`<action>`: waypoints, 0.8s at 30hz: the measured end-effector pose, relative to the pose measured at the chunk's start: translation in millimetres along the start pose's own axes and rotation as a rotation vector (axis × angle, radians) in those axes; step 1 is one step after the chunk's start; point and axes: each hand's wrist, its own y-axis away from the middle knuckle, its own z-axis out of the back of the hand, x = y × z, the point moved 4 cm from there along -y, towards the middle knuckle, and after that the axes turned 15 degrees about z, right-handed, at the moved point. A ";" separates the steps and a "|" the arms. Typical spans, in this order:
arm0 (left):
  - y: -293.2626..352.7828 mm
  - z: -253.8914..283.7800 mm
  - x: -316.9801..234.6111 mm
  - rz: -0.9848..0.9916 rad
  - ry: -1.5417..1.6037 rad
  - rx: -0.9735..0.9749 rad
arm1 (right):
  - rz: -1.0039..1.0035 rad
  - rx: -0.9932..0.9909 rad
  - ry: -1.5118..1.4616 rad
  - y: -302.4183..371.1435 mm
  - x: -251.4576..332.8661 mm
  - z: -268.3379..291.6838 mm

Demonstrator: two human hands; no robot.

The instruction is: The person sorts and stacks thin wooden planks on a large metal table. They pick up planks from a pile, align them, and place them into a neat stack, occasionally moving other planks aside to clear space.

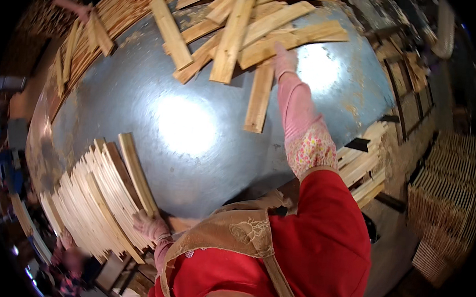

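Brown apron (217, 233), tabletop (232, 153) edge, then open room are seen. Plank (315, 35), angled right-and-away, is touched by right hand (285, 62), grip unclear; plank row (92, 203) by spread left hand (152, 227).

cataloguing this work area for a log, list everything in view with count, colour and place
table: one, blue-grey, centre
loose boards: about a dozen, tan, table's far side
slat row: many slats, mostly pale, table's near left
long strips: many, orange-brown, far left edge
pale boards: several, cream, beside table's right edge
piled slats: too many to count, brown, far right
machinery: count unclear, grey, upper right
other people's hands: at least two, pinkish, upper left and lower left
apron: one, brown, person's torso
top: one, red, under apron
left grip: one, pink-gloved, at slat row's near end
right grip: one, pink-gloved, at a loose board
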 end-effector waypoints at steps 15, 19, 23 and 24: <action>2.9 156.7 -148.2 -0.782 0.706 -0.545 | 0.016 1.287 0.104 208.8 152.4 -14.5; 5.8 217.1 -181.7 -1.122 0.331 -0.339 | 0.062 2.031 0.162 301.1 207.2 -53.1; -25.9 180.1 -107.9 -0.662 0.312 0.136 | 0.029 1.109 0.143 209.2 133.4 -60.9; -41.1 166.2 -80.7 -0.437 0.309 0.236 | 0.204 0.826 0.121 166.6 106.0 -65.9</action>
